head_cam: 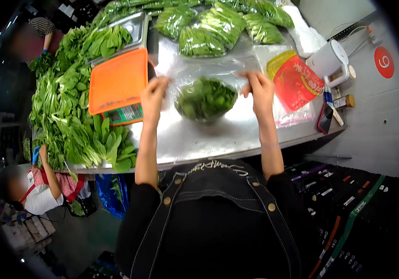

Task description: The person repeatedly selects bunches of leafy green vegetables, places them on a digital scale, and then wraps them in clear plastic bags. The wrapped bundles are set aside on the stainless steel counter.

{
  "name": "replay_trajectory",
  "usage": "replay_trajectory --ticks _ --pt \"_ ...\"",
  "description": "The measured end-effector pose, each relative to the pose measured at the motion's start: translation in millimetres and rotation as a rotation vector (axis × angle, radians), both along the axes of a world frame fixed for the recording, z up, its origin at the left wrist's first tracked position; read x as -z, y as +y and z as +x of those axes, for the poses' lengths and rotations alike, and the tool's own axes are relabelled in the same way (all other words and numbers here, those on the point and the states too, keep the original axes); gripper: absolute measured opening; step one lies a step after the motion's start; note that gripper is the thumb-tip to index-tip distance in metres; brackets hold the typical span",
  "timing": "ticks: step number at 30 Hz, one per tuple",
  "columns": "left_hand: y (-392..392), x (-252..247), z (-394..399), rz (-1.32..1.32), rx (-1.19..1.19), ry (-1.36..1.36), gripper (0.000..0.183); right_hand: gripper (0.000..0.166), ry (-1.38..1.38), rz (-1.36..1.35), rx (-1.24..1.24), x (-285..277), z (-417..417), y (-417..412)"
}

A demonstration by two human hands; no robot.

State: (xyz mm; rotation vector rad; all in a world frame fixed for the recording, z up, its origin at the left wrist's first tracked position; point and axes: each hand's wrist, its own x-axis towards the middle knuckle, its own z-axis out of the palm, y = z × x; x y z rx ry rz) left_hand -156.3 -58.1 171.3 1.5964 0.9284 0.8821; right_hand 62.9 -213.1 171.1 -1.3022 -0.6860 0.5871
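Note:
A clear plastic bag of leafy greens (pixel 206 99) hangs or rests between my hands, just over the steel tabletop (pixel 203 143); its lower part is blurred. My left hand (pixel 157 91) pinches the upper left corner of the bag. At the opposite corner, my right hand (pixel 257 85) grips the film with bent fingers. Left of my left hand is a scale with an orange tray (pixel 119 82) and a green front. Beyond the bag lie several filled bags of greens (pixel 201 42). Flat clear bags and a red and yellow printed bag (pixel 297 82) lie right of my right hand.
Loose leafy greens (pixel 77 115) cover the table's left side, around a metal tray (pixel 133 29). At right stand a white cylindrical container (pixel 328 57) and a small bottle (pixel 344 101), near a phone (pixel 325 118). Two co-workers are at the left; black crates (pixel 345 195) stand lower right.

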Motion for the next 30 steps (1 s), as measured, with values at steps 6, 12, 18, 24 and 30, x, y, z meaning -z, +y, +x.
replay_trajectory --ticks 6,12,18,24,30 --pt "34.3 32.0 6.9 0.056 -0.017 -0.236 0.014 0.026 -0.016 0.089 -0.036 18.3 11.7 21.0" --pt "1.5 3.1 -7.3 0.152 -0.077 -0.141 0.013 0.026 0.007 0.117 -0.109 -13.7 -19.2 -0.9" --pt "-21.2 -19.9 -20.3 0.353 -0.116 -0.153 0.013 0.026 -0.063 0.181 -0.053 -31.6 -19.9 -17.5" --pt "20.3 8.8 -12.0 -0.085 -0.002 -0.246 0.021 0.025 0.055 0.012 -0.130 2.2 4.0 16.1" --pt "87.6 39.5 25.0 -0.282 0.061 -0.222 0.023 0.031 0.080 -0.014 -0.125 17.6 36.1 67.2"
